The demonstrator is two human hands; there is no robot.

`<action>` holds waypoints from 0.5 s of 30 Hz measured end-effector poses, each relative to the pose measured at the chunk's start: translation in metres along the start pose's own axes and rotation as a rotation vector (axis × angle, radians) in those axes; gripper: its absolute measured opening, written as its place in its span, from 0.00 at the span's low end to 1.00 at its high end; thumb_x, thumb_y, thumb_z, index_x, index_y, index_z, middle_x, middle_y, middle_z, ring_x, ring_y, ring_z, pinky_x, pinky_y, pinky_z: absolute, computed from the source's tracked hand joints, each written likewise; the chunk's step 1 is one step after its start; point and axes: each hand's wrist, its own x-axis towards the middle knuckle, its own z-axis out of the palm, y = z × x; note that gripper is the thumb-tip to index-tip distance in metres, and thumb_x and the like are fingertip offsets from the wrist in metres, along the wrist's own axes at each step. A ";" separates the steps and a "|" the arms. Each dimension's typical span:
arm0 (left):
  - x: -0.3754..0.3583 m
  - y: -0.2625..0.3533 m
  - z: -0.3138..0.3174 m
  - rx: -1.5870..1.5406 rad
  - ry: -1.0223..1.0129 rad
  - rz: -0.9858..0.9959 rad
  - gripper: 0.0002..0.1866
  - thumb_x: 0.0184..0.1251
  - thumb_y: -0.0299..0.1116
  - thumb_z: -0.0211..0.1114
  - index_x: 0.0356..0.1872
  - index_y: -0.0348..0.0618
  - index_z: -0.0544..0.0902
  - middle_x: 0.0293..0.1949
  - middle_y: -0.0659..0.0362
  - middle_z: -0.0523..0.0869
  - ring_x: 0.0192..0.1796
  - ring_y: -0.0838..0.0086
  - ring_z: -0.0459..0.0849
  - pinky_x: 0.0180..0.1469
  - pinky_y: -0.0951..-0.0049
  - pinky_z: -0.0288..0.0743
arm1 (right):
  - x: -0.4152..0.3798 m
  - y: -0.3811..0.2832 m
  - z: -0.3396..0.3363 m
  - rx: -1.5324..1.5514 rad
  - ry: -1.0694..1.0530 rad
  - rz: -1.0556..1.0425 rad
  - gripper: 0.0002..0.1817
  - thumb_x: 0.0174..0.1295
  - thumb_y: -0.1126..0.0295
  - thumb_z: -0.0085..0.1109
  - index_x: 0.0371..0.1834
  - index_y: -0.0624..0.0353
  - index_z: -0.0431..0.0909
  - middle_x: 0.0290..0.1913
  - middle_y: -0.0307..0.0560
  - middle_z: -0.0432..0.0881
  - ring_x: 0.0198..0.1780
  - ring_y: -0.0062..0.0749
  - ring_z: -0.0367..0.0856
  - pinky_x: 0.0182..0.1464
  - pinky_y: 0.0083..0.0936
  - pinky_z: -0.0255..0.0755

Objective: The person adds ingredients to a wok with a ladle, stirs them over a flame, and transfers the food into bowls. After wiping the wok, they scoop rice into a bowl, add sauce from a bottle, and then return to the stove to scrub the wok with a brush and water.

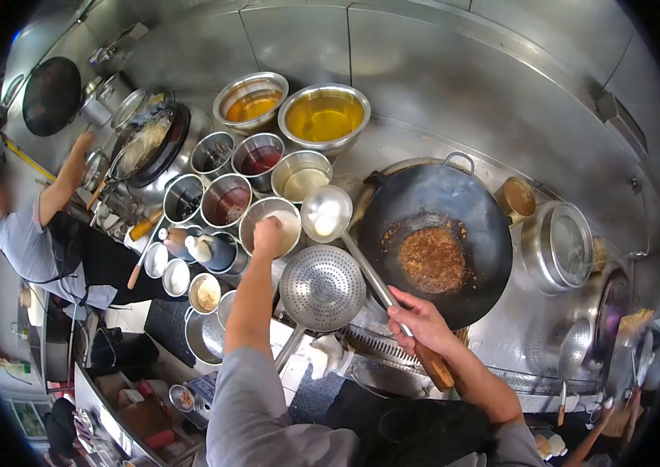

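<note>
My right hand (417, 321) is wrapped around the handle of a ladle (326, 214). Some pale liquid shows in the ladle's bowl, held left of the wok. My left hand (268, 235) reaches over a metal pot of milky white liquid (289, 226), fingers curled and pointing down into it. Whatever those fingers hold, if anything, is hidden. Brown minced food (431, 261) lies in the bottom of the black wok (376, 233), with steam or haze over it. A perforated strainer (323, 288) rests between my forearms.
Metal pots of dark and red sauces (226, 200) cluster left of the ladle. Two bowls of yellow oil (325, 117) stand behind them. Squeeze bottles (200, 247) are near my left forearm. Lidded pots (563, 243) sit at right. A co-worker (42, 233) works at another wok on the left.
</note>
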 end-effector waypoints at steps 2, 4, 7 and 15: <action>-0.003 0.012 -0.016 -0.048 0.105 0.031 0.08 0.59 0.37 0.66 0.32 0.45 0.87 0.33 0.51 0.89 0.39 0.56 0.89 0.47 0.59 0.81 | -0.002 0.003 0.000 0.001 -0.002 -0.016 0.34 0.72 0.65 0.56 0.78 0.49 0.53 0.26 0.38 0.72 0.18 0.20 0.68 0.17 0.23 0.65; -0.034 0.062 -0.074 -0.328 0.057 0.183 0.10 0.56 0.37 0.72 0.36 0.45 0.89 0.35 0.52 0.90 0.39 0.61 0.89 0.45 0.65 0.81 | -0.007 0.001 0.003 0.005 -0.005 -0.011 0.34 0.72 0.65 0.56 0.78 0.49 0.53 0.26 0.38 0.72 0.18 0.20 0.68 0.17 0.23 0.65; -0.058 0.104 -0.106 -0.412 0.119 0.419 0.07 0.55 0.33 0.74 0.33 0.43 0.88 0.32 0.56 0.89 0.37 0.63 0.88 0.43 0.66 0.79 | -0.008 0.001 0.008 0.057 -0.047 -0.013 0.33 0.72 0.65 0.56 0.78 0.49 0.54 0.27 0.38 0.73 0.18 0.19 0.68 0.17 0.22 0.65; -0.041 0.012 -0.086 -0.045 0.508 0.141 0.05 0.51 0.36 0.74 0.29 0.51 0.87 0.34 0.56 0.87 0.39 0.58 0.85 0.43 0.58 0.79 | -0.031 0.019 0.002 0.408 -0.142 -0.033 0.30 0.73 0.64 0.53 0.77 0.45 0.57 0.27 0.38 0.74 0.17 0.17 0.66 0.16 0.17 0.57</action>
